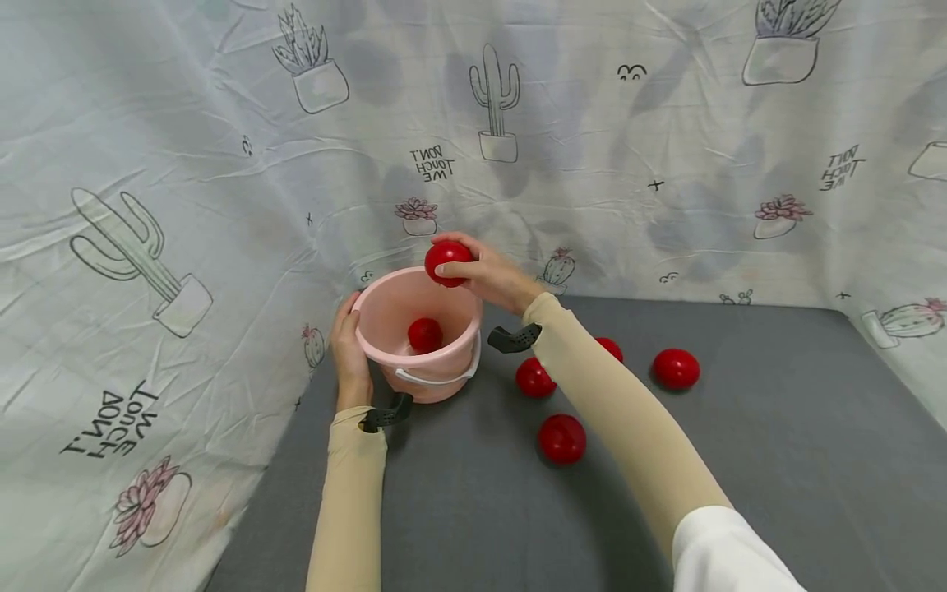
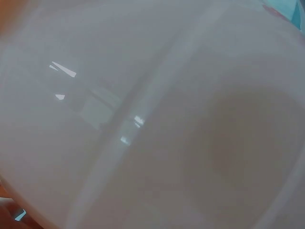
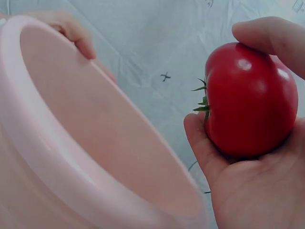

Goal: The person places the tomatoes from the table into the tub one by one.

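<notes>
A pink bucket with a white handle stands on the grey table, and a red tomato lies inside it. At the bucket's left side my left hand grips the rim; its fingers show over the edge in the right wrist view. Above the far right part of the rim, my right hand holds another red tomato between thumb and fingers, its green stem end facing the bucket. Pale bucket wall fills the left wrist view.
Several red tomatoes lie on the table right of the bucket: one in front, one nearer the bucket, one farther right, and one partly hidden behind my right forearm. A cactus-print cloth hangs behind and on the left.
</notes>
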### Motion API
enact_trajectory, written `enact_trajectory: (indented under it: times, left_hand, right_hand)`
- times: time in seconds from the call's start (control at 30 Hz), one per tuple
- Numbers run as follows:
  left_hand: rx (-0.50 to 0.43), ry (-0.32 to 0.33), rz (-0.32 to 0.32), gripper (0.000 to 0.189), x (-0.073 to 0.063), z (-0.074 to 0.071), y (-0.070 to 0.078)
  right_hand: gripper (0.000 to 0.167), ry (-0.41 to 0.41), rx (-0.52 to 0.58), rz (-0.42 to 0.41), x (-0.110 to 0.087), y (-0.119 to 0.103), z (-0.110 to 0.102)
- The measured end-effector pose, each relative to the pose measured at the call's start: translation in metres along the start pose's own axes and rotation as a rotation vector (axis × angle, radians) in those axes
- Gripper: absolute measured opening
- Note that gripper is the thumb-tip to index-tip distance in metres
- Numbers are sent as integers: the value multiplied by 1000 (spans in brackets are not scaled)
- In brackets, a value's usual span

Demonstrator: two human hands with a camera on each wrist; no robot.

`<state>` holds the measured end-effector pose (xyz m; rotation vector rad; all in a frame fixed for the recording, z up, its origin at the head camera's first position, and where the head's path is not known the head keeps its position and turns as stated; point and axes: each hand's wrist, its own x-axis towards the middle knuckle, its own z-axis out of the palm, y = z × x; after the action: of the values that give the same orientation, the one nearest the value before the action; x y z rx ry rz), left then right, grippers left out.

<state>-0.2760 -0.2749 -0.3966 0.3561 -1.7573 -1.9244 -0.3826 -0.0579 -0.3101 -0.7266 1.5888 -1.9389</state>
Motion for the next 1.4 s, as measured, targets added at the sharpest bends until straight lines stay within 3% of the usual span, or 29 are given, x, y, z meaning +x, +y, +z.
enact_trajectory:
  times: [0.3,0.63,0.93,1.4]
  left_hand:
    - [-12,-1,-7,46,2,5,-1]
    - [6,-15,6,46,8,7,-3]
    - [7,-15,15,46,12,6,-4]
    - [13,-19,21,46,19,4,-8]
  right_hand:
    - [59,-20,82,38,23,10,-1]
    - [57,-188,81,164,36,5,-11]
    - [43,-198,73,196,43,6,-13]
    - [50,-225,-70,214,51,5,-12]
